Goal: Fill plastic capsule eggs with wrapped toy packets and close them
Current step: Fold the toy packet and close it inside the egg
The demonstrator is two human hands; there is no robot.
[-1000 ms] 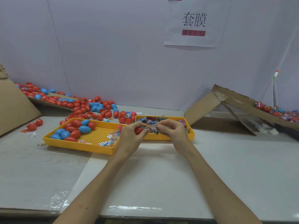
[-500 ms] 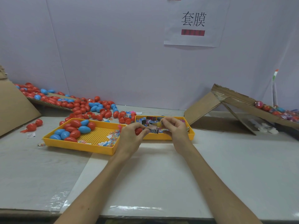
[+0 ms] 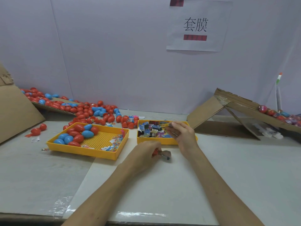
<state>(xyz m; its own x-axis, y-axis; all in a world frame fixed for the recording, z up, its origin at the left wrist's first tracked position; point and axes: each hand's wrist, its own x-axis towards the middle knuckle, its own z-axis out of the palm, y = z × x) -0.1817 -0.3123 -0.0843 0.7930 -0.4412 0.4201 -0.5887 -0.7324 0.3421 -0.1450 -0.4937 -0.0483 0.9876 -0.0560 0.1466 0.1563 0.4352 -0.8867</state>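
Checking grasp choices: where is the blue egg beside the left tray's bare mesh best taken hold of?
I'd pinch the blue egg across its narrow middle, from above on the mesh side: it lies on its side, with red eggs crowding its other flanks.

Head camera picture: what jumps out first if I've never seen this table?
A heap of red and blue eggs spills along the back left. Mid-table sit two yellow trays: left tray with eggs, right tray with packets. In front, the left hand grips a red egg while the right hand pinches a packet over the right tray.
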